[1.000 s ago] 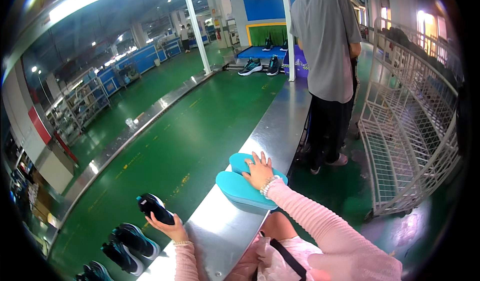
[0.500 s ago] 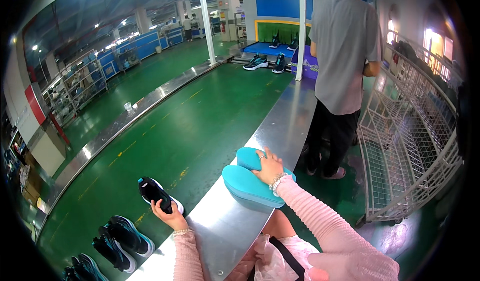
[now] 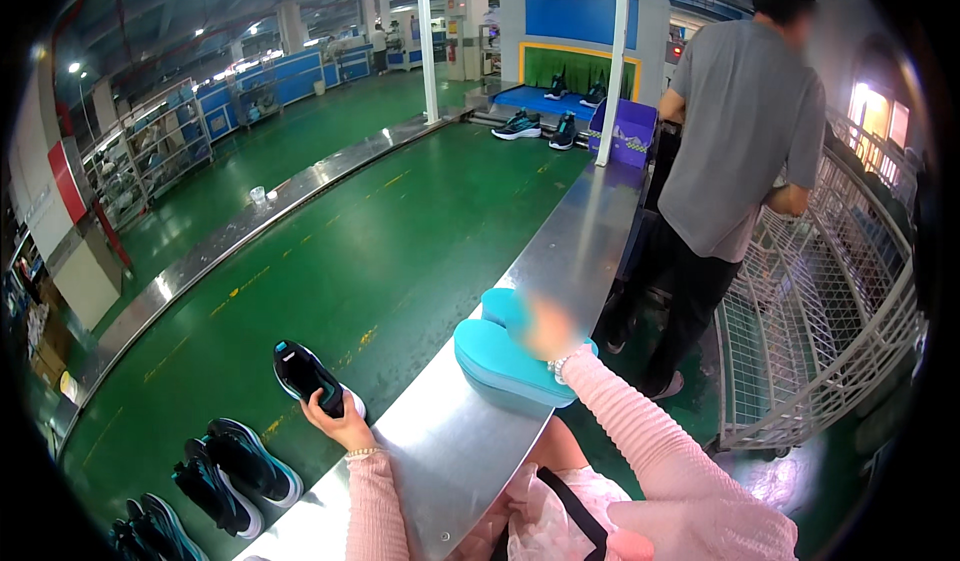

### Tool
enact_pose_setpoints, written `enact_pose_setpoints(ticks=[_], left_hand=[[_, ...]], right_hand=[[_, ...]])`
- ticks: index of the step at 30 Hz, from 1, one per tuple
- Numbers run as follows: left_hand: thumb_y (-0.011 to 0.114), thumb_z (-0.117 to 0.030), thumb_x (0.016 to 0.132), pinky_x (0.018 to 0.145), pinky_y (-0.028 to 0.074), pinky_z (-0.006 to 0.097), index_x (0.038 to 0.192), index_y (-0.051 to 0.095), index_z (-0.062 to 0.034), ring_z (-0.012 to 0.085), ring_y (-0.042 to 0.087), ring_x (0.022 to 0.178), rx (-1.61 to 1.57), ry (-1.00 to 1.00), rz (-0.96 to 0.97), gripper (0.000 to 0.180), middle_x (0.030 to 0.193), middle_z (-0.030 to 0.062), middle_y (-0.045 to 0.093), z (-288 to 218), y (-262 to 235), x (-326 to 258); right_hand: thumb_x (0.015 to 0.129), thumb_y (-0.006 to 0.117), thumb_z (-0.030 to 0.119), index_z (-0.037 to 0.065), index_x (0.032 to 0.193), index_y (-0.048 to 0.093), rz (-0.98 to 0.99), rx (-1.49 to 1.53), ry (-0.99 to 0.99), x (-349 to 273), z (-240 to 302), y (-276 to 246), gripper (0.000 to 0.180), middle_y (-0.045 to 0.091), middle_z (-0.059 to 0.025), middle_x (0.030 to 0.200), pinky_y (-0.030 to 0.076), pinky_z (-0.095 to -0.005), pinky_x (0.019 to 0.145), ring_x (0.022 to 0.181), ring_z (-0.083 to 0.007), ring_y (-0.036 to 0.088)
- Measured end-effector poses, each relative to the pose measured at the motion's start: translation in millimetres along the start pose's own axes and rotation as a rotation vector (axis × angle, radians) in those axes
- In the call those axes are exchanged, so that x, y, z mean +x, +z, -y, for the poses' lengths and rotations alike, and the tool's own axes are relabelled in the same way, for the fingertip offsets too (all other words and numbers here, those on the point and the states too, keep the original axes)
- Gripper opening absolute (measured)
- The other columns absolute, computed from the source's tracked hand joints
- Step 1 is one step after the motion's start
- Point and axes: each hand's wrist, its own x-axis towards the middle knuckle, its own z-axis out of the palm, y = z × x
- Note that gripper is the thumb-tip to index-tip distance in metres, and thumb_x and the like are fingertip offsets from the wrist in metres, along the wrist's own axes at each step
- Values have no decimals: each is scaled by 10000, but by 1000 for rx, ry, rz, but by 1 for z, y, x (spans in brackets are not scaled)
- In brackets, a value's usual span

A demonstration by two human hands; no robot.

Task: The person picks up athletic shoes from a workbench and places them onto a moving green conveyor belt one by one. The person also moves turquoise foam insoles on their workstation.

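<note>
My left hand [image 3: 338, 423] is closed round the heel end of a black sneaker [image 3: 297, 369] with a white sole, over the green surface beside the metal ledge. On that ledge [image 3: 455, 466] lie two side-by-side stacks of turquoise insoles [image 3: 500, 361]. My right hand [image 3: 548, 333] is over the far part of the stacks; its fingers are smeared, so whether they grip an insole does not show. More black sneakers with teal trim [image 3: 250, 461] stand in pairs at the lower left.
A person in a grey shirt [image 3: 735, 131] stands at the right of the ledge, beside a white wire rack cart [image 3: 800, 331]. Farther off, sneakers [image 3: 517, 125] sit before a machine opening with a green curtain [image 3: 575, 69]. A purple box [image 3: 625, 136] stands near a white post [image 3: 612, 71].
My right hand has gone from clear fingers resting on the insoles to a blur over them. My left hand keeps its hold on the sneaker. The person in grey has shifted right and turned.
</note>
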Motion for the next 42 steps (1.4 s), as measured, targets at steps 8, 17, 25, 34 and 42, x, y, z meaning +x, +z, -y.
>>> enact_pose_setpoints(ticks=[8, 17, 25, 34, 42], left_hand=[[678, -54, 674, 927, 322, 344, 924, 533, -43, 296, 401, 1117, -44, 45, 148, 289, 1222, 176, 387, -11, 3, -4], [647, -44, 674, 963, 277, 368, 1026, 471, -48, 338, 345, 1158, -17, 52, 234, 393, 1257, 203, 312, -16, 3, -8], [623, -25, 667, 973, 265, 378, 1071, 433, -56, 357, 324, 1170, 8, 66, 224, 448, 1277, 211, 271, -16, 3, -8], [615, -15, 666, 961, 287, 372, 1054, 450, -58, 352, 336, 1169, 18, 64, 216, 423, 1275, 209, 283, -19, 4, -10], [629, 14, 622, 969, 281, 373, 1030, 487, -73, 358, 333, 1185, 14, 93, 271, 441, 1292, 214, 294, -14, 3, -9]], right_hand=[[702, 636, 358, 171, 1263, 377, 6, 2, 20, 0, 3, -1, 646, 399, -128, 1265, 357, -412, 907, 1068, -307, 462], [670, 658, 335, 161, 1247, 400, 2, 94, 15, 3, -3, 0, 656, 380, -123, 1286, 334, -415, 930, 1116, -312, 423], [657, 671, 322, 145, 1208, 451, -69, 348, -99, 11, -24, 9, 620, 340, -128, 1328, 314, -437, 950, 1177, -316, 376], [755, 561, 180, 125, 1071, 540, -200, 389, -84, 14, -29, 18, 321, 459, -94, 1234, 348, -381, 932, 1110, -283, 449], [754, 552, 153, 124, 1044, 549, -182, 379, -47, 7, -17, 12, 292, 446, -95, 1241, 343, -397, 938, 1118, -285, 437]])
